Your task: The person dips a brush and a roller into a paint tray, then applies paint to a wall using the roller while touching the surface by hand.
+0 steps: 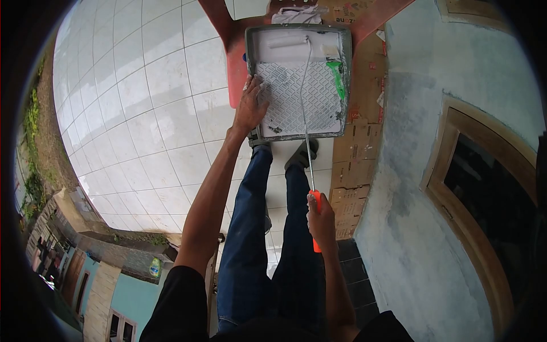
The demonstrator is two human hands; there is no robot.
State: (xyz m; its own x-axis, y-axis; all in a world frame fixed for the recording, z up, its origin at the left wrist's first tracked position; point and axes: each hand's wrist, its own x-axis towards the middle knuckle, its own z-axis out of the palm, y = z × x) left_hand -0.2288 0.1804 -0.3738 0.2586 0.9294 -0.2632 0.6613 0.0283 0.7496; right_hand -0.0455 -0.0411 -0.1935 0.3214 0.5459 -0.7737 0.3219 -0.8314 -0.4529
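A dark-rimmed paint tray [348, 68] with a ridged ramp and pale paint in its far well rests on a red plastic chair [235, 80]. My left hand [251, 105] grips the tray's left rim, its fingers marked with paint. My right hand [322, 219] is wrapped around the orange handle of a paint roller [303, 102]. The long wire frame crosses the ramp, and the roller's pale cover [286, 41] lies in the paint. Along the tray's right side lies a green-handled paintbrush [336, 78], bristles toward the well.
A pale cloth [297, 15] sits behind the tray. Flattened cardboard [358, 171] covers the floor along the patchy blue-grey wall [404, 188], which has a wood-framed window [456, 154]. White tiles [165, 114] spread to the left. My feet stand close to the chair.
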